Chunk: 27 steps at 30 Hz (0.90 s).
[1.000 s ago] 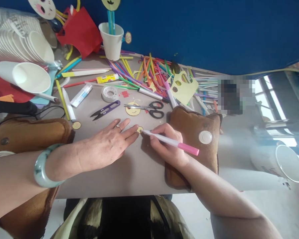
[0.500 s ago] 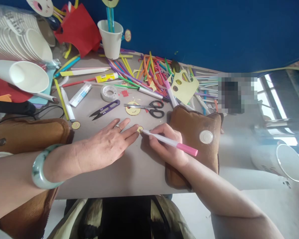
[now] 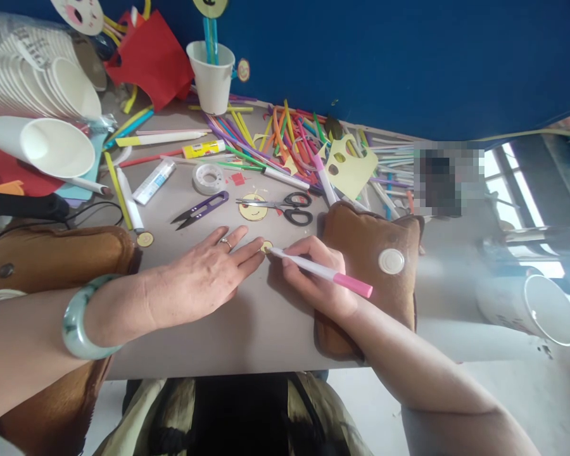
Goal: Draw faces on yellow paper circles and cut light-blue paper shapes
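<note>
My left hand (image 3: 206,272) lies with fingers stretched over the table, its fingertips at the edge of a small yellow paper circle (image 3: 266,246). A white and pink felt-tip pen (image 3: 316,268) is pinched in my right hand (image 3: 319,278), its tip touching the circle. Just beyond the hands lie a larger yellow paper circle (image 3: 253,212) with a drawn face, partly covered by scissors (image 3: 289,206), and purple thread snips (image 3: 202,210). Another small yellow circle (image 3: 145,239) rests left of my left hand.
Behind are a tape roll (image 3: 208,180), a glue stick (image 3: 203,149), several colourful pipe cleaners (image 3: 285,139) and an upright paper cup (image 3: 211,82). Stacked cups (image 3: 33,82) stand at left. Brown cushioned warmers (image 3: 368,278) flank my arms. A blue panel (image 3: 384,63) closes the back.
The pen's pink end and my right hand have shifted very slightly left. My left hand stays in place by the small circle.
</note>
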### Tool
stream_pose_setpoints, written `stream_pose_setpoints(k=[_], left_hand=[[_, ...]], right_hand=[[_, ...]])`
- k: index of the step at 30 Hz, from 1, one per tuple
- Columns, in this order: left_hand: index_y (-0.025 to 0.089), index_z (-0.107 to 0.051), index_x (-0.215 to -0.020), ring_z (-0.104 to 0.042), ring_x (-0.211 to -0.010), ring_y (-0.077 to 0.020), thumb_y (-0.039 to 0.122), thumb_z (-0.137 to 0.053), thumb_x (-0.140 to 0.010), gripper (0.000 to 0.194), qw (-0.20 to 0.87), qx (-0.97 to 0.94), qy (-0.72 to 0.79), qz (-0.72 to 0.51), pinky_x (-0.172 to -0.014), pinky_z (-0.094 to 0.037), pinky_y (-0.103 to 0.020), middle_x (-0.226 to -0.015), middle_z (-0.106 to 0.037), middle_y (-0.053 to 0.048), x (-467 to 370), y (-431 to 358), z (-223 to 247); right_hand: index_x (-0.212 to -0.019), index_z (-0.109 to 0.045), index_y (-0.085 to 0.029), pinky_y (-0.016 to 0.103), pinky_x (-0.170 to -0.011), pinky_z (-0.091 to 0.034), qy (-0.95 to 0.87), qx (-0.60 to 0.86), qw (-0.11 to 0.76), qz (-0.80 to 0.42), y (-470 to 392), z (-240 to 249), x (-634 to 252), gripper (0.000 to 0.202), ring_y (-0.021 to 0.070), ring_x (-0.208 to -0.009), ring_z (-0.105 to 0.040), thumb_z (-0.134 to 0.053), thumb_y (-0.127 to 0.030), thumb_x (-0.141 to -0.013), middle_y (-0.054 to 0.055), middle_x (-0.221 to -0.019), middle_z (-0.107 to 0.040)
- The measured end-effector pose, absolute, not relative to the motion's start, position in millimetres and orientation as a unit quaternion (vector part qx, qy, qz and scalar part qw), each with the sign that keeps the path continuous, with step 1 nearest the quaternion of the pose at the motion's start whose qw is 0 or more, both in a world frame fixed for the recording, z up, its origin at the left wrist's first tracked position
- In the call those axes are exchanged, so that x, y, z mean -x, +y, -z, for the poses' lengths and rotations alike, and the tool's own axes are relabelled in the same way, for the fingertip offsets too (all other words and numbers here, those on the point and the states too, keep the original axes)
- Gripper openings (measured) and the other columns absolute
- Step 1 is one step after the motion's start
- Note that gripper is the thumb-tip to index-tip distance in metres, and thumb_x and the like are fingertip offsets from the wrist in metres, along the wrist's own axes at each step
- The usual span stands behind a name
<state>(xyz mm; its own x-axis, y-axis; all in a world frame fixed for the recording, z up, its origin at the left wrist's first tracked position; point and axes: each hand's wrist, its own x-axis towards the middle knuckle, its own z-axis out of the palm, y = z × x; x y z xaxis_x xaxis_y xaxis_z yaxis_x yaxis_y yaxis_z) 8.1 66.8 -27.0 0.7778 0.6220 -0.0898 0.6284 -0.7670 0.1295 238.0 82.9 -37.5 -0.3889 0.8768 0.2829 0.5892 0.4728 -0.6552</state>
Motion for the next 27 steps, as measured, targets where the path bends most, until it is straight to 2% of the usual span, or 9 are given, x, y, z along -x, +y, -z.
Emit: stream_pose_setpoints(k=[21,27], left_hand=[[0.011,-0.042,-0.145,-0.034,-0.140,-0.0369,0.012,-0.047,-0.091,0.055,0.079,-0.941,0.328,0.041,-0.111,-0.034,-0.054,-0.154,-0.042,-0.012,-10.0,67.7,25.6],[0.014,-0.040,-0.147,-0.031,-0.143,-0.0352,0.012,-0.045,-0.091,0.056,0.074,-0.940,0.332,0.025,-0.113,-0.032,-0.054,-0.156,-0.039,-0.011,-6.5,65.6,31.3]], right_hand=[[-0.077,-0.056,-0.021,0.021,-0.051,-0.045,-0.799,0.471,0.298,-0.225,83.9,38.2,-238.8,0.007,0.0100,-0.052,-0.056,-0.060,-0.017,-0.081,-0.002,-0.066,-0.065],[-0.077,-0.056,-0.022,0.022,-0.050,-0.045,-0.794,0.476,0.302,-0.229,83.7,39.2,-240.1,0.007,0.0099,-0.050,-0.056,-0.060,-0.017,-0.080,-0.003,-0.064,-0.065]])
